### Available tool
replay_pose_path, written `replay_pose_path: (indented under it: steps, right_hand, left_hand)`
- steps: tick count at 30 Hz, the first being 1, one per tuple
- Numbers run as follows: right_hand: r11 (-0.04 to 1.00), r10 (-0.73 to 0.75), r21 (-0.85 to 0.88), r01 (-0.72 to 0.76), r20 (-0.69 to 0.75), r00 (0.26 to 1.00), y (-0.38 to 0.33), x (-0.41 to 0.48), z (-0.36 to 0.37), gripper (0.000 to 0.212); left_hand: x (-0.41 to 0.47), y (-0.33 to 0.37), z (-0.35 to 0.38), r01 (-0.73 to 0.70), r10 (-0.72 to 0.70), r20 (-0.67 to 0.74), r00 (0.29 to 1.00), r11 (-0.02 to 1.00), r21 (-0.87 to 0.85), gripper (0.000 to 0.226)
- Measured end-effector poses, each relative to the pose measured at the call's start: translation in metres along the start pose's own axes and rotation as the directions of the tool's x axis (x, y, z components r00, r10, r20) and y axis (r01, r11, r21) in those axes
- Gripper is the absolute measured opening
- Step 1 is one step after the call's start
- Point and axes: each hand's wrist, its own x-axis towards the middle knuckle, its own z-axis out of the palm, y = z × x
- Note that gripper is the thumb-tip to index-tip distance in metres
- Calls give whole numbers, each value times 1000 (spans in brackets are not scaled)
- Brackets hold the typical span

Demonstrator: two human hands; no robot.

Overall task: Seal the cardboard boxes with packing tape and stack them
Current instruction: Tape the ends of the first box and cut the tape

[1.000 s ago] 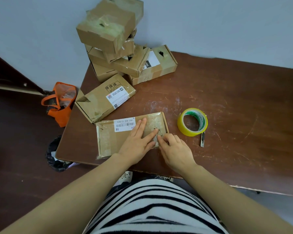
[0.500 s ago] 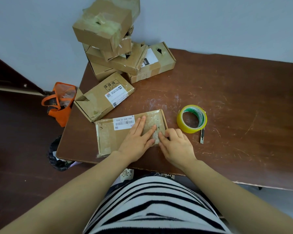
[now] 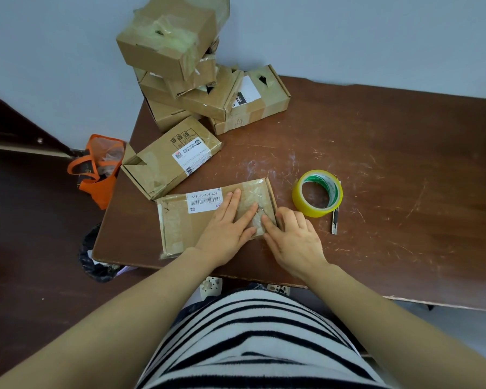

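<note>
Sealing step, tape rub-down. Box (image 3: pixel 180 220) lies flat at the near edge of the surface (image 3: pixel 390 169), label (image 3: pixel 204 200) up. Left hand (image 3: pixel 226 230) is flat on the lid, fingers (image 3: pixel 236 200) straight and together, pressing, holding nothing. Right hand (image 3: pixel 295 240) is at the box's right end, index laid on the clear tape (image 3: pixel 250 196), the rest bent down over the edge. Can't tell from here whether they pinch a loose tape end or only press it. Roll (image 3: pixel 317 193) sits just right of the box with the cutter (image 3: pixel 334 221) beside it, neither touched. Stack (image 3: pixel 177 63) of taped boxes sits at the far left corner, second box (image 3: pixel 163 164) between it and this one. Next, my guess: smooth the tape round the end, then a two-hand lift onto the stack. Its top box sits skewed, so set down gently.
</note>
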Motion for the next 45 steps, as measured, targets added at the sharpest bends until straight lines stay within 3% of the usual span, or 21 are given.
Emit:
replay_pose_path:
  steps: [3,7,11,14,17,22,25,27,29,31,33,37,39,42,45]
  right_hand:
    - [1000,-18,14,18,32,999,3,-3,0,46]
    - [999,-29,34,27,65,997,8,-5,-4,45]
    - [998,-31,56,28,57,998,8,-3,-4,43]
    - [996,-30,90,24,69,997,6,-1,-8,44]
    - [990,-40,138,16,172,984,2,8,-9,55]
    - [991,-72,132,22,387,919,4,18,-5,77]
    - [982,-86,187,28,309,947,8,19,-7,60]
    - [959,-85,283,25,202,976,13,21,-13,47]
    - [950,30,308,-42,41,999,22,23,-20,48]
    - [952,184,246,-182,16,983,33,25,-28,60]
    - [937,308,116,-329,167,937,46,27,-34,68]
    - [961,273,-61,-269,354,895,72,29,-32,35]
    - [962,253,16,-273,323,912,78,29,-33,24]
    - [927,204,284,-244,161,966,79,28,-41,16]
    - [865,44,496,-81,87,995,77,25,-47,10]
  left_hand:
    - [0,1,-1,2,-2,33,999,1000,-22,84]
    - [-3,3,-3,5,-7,70,998,1000,30,79]
    - [-1,1,2,1,-2,19,1000,999,41,107]
    - [-3,-3,3,-28,27,-41,999,1000,-8,107]
    - [-3,-7,6,-55,55,-53,997,998,-8,111]
    - [0,-6,3,-38,34,47,998,995,90,118]
    - [-3,-4,-1,-26,30,-10,1000,971,239,103]
    - [-4,-3,-1,-29,39,-38,999,972,233,91]
    - [-5,0,-1,-72,81,-36,996,974,216,90]
    - [-2,3,-2,-97,99,-2,995,982,164,89]
    - [4,4,-3,-54,49,52,997,994,95,83]
    - [11,13,-13,-17,13,67,998,998,60,84]
    - [12,19,-19,19,-20,-18,1000,999,-40,75]
    - [17,28,-31,73,-156,-219,963,935,-346,48]
    - [28,40,-53,129,-349,-186,918,710,-693,43]
